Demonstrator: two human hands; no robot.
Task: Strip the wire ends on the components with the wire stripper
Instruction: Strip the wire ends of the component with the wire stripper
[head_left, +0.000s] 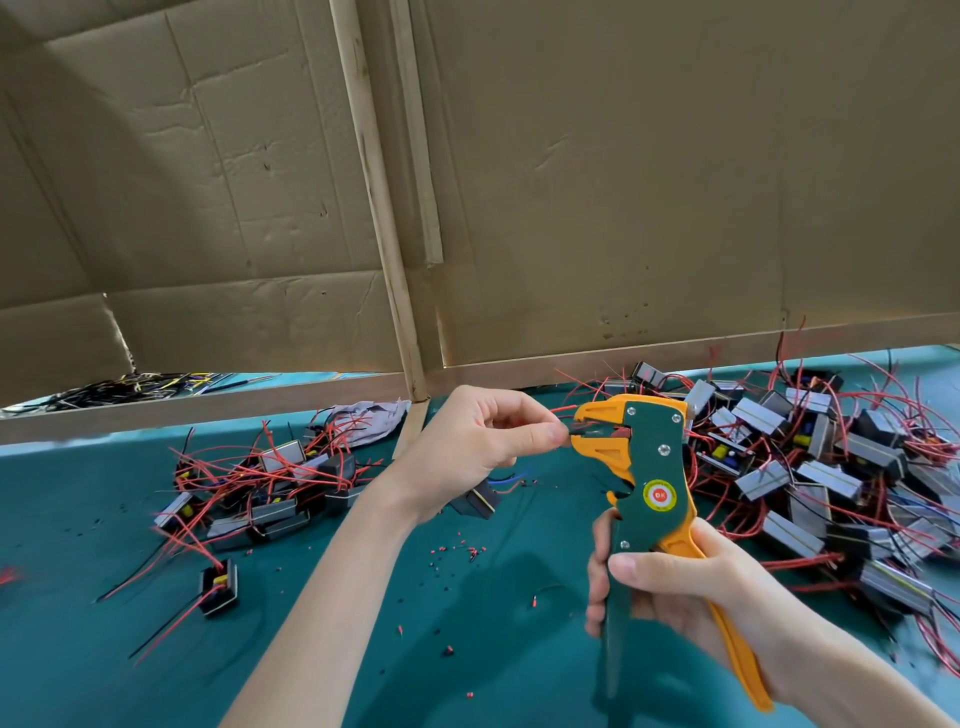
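My right hand (670, 582) grips the handles of a green and orange wire stripper (647, 467), held upright with its jaws pointing left. My left hand (478, 447) pinches a thin wire (575, 430) and holds its end in the stripper's jaws. A small black component (480, 500) hangs below my left hand, partly hidden behind it. A red wire (563, 409) runs out above the jaws.
Piles of black box components with red and black wires lie on the green table at left (270, 478) and right (810, 467). One lone component (219, 586) sits nearer. Red insulation bits (457, 551) are scattered about. A cardboard wall (571, 182) on wooden framing stands behind.
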